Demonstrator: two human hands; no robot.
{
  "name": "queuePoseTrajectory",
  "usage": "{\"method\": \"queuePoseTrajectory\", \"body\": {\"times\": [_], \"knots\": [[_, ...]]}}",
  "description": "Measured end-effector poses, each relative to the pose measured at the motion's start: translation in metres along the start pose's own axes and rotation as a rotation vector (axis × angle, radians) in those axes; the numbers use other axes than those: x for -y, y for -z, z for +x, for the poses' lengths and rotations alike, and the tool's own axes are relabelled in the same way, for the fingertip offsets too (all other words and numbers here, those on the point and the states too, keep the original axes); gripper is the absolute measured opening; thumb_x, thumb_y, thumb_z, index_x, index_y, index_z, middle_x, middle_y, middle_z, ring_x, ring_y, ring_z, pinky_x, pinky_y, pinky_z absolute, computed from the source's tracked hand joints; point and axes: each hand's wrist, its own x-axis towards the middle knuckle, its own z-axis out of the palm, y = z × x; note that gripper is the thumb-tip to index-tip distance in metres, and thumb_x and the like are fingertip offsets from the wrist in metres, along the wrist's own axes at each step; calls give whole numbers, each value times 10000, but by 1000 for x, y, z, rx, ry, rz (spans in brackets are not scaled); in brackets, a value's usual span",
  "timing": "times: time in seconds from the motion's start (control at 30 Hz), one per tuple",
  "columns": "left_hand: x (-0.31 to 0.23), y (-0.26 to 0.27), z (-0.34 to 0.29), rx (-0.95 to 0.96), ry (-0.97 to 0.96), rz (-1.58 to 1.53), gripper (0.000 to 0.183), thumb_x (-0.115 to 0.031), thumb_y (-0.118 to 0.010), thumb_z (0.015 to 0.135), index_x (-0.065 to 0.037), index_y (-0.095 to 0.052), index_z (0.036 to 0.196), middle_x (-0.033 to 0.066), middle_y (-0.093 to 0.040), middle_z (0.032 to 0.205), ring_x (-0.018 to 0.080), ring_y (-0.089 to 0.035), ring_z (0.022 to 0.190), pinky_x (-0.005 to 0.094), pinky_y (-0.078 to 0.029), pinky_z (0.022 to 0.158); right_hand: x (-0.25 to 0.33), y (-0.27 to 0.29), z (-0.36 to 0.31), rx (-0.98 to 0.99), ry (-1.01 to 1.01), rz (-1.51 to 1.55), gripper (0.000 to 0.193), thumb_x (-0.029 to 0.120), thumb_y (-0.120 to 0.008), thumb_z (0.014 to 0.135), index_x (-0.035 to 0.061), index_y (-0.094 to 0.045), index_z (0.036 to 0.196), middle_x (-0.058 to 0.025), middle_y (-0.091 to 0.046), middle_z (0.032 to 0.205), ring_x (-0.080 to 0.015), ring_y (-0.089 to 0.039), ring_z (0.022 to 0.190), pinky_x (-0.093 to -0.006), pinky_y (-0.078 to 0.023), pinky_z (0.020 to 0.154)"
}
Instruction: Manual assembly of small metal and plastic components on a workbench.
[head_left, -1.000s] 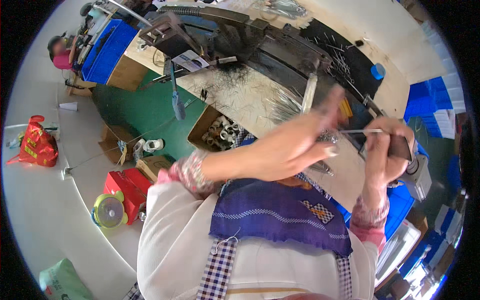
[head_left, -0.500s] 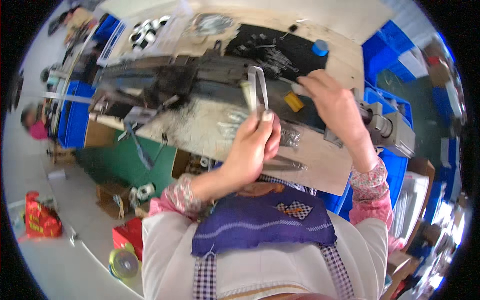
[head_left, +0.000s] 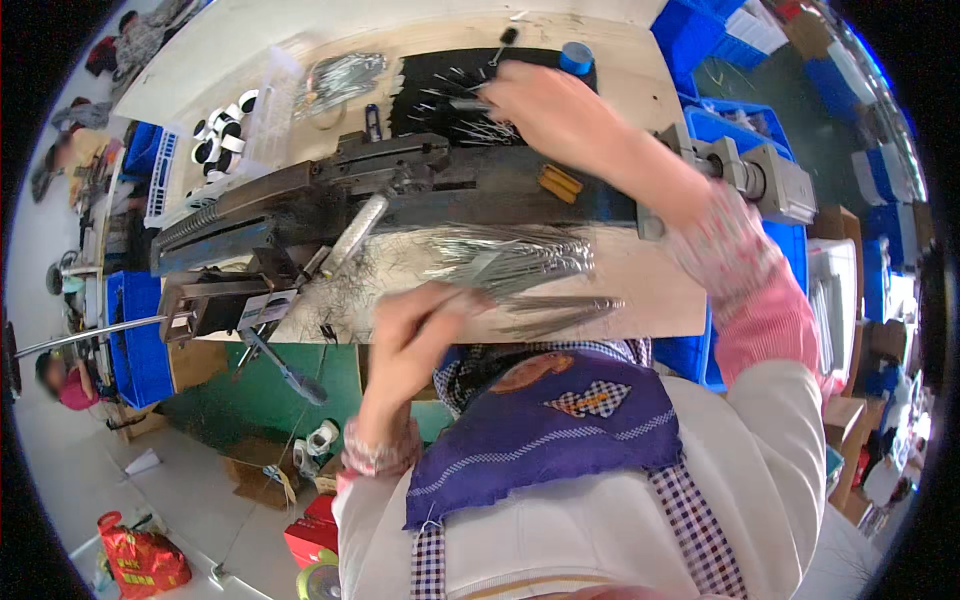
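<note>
Left hand (head_left: 425,325) raised at mid-frame on a bent forearm, fingers curled loosely inward; right hand (head_left: 545,100) stretched far forward on an extended, pink-cuffed arm, palm down, fingers (head_left: 500,80) pinched together at the tips.

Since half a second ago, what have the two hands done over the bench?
The right hand has left the thin bent wire piece both hands held up and reached out to the loose metal pins on the black mat at the far side. The left hand has dropped to the bundle of shiny metal rods at the near edge. The dark metal machine is unchanged.
</note>
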Motion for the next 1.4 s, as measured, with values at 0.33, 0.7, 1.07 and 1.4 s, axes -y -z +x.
{"method": "queuePoseTrajectory", "body": {"times": [0.33,0.7,1.07,1.4], "knots": [[33,-52,132,404,121,345,276,-289,-568,792,-47,-698,810,198,-628,687,353,-639,662,435,-495,630,-14,49,-50,163,42,271,274,200,-664,776,2,-588,949,-154,-587,853,-320,-593,883,-396,-480,763],[-1,8,94,-364,-889,1232,50,-95,-628,782,-76,-671,797,52,-619,758,191,-582,697,319,-483,592,13,7,-12,-191,227,495,150,165,-620,825,38,-638,903,-126,-640,836,-322,-620,798,-383,-501,726],[-1,19,54,166,395,-1774,510,-455,-449,952,47,-533,989,41,-498,608,105,-397,412,241,-303,363,20,-21,4,-75,54,426,182,178,-639,796,33,-685,895,-147,-667,839,-318,-641,793,-378,-512,738],[13,-34,45,-189,460,-442,330,-296,-585,899,-1,-523,1033,48,-557,636,133,-529,482,240,-406,425,24,-21,8,22,1,524,161,167,-609,768,50,-694,839,-135,-671,815,-309,-643,808,-384,-512,764]]}}
